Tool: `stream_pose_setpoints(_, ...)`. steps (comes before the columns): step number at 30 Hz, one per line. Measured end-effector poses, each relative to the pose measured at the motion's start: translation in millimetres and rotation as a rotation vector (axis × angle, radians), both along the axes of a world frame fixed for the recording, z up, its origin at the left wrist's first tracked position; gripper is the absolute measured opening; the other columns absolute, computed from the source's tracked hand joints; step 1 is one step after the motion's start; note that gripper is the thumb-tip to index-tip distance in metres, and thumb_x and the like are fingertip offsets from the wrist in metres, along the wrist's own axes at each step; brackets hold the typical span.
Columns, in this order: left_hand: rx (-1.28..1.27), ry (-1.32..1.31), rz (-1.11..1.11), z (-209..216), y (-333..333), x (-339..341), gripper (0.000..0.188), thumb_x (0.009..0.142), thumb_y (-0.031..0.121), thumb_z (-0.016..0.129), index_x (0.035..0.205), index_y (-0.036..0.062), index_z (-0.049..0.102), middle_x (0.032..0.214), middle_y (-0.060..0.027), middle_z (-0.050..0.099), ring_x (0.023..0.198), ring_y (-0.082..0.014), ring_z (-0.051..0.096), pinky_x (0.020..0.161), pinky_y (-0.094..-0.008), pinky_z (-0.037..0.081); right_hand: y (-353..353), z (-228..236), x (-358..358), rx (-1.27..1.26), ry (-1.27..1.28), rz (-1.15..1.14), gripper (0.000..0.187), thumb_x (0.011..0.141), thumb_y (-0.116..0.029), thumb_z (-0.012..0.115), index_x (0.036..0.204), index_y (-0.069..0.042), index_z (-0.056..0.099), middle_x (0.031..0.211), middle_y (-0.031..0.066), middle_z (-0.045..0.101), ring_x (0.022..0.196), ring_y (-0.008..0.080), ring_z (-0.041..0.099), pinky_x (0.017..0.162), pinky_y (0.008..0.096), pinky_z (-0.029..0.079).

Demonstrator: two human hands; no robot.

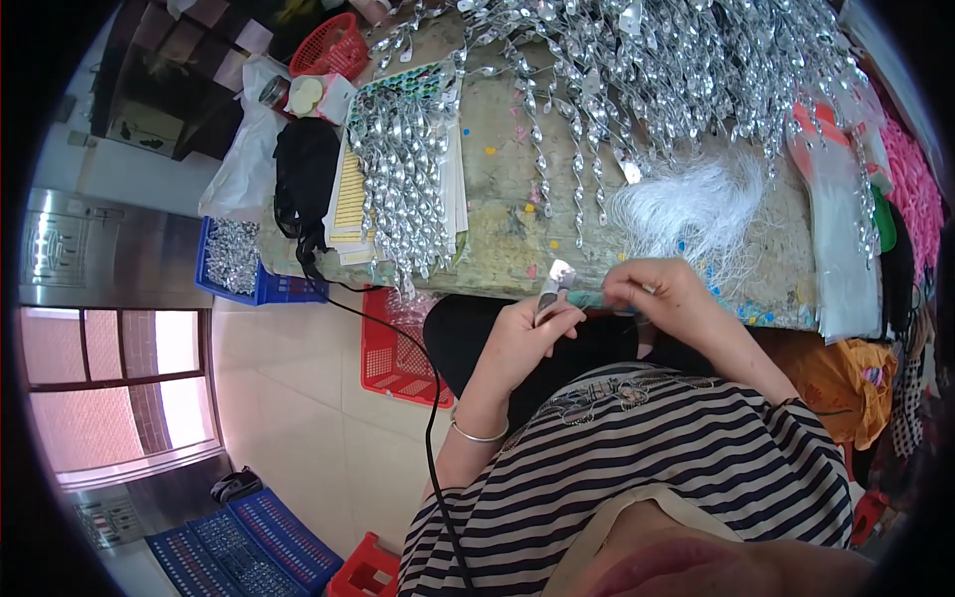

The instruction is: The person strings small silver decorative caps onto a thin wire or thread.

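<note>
Close to the table's front edge, my left hand is closed on a shiny silver foil strip, one end standing up above the thumb. To its right my right hand has thumb and fingertips pinched together; whatever lies between them is too fine to make out. Just beyond the right hand, a loose tangle of white thread rests on the worn table. Many twisted silver strips are heaped over the far part of the tabletop, several trailing toward me.
At the left, more silver strips lie over sheets, next to a black bag. Plastic sleeves hang at the right edge. A black cord runs past my left arm. Below are a red crate and a blue bin.
</note>
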State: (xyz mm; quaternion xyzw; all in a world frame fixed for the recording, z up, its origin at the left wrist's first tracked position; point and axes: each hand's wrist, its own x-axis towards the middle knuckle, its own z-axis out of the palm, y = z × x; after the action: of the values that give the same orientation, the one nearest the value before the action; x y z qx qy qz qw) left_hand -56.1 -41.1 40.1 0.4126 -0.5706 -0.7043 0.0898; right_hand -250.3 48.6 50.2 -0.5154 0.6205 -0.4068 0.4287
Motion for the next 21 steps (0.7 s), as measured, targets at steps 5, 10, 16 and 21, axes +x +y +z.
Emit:
stream_pose_setpoints(5,-0.029,0.007,0.073,-4.7,-1.4,0.0,0.012,0.082,0.013,0.066,0.085,0.0019,0.068,0.068,-0.0009,0.061,0.048,-0.0030,0.045,0.044,-0.0166,0.032,-5.3,-16.8,-5.3,-0.265,0.183,-0.105,0.010,0.091,-0.010,0.054,0.090,0.000,0.055,0.079,0.0031,0.061,0.071,0.0104,0.059,0.067,0.0229,0.048)
stream_pose_setpoints(10,-0.038,0.161,0.083,-4.8,0.9,-7.6,0.025,0.089,0.017,0.059,0.110,0.0019,0.060,0.081,-0.0024,0.061,0.056,-0.0037,0.045,0.049,-0.0163,0.033,-5.5,10.9,-2.3,-0.018,-0.127,-0.115,0.010,0.094,-0.012,0.050,0.095,-0.002,0.052,0.082,0.0008,0.057,0.070,0.0076,0.054,0.064,0.0209,0.045)
stream_pose_setpoints(16,0.191,0.468,0.171,-6.0,2.9,-15.6,0.031,0.095,0.017,0.050,0.124,0.0048,0.050,0.096,-0.0028,0.058,0.069,-0.0033,0.046,0.055,-0.0159,0.036,-9.6,17.2,0.7,-0.129,-0.101,-0.144,0.011,0.091,-0.012,0.056,0.091,-0.001,0.056,0.082,-0.0006,0.054,0.069,0.0047,0.045,0.062,0.0198,0.038)
stream_pose_setpoints(21,0.029,0.439,0.193,-4.4,10.3,-19.1,0.043,0.092,0.011,0.053,0.134,0.0049,0.043,0.096,-0.0025,0.057,0.071,-0.0052,0.049,0.056,-0.0180,0.042,-15.8,20.5,2.1,-0.263,0.003,-0.181,0.008,0.086,-0.008,0.062,0.086,0.000,0.062,0.080,-0.0004,0.053,0.066,0.0060,0.042,0.061,0.0197,0.036)
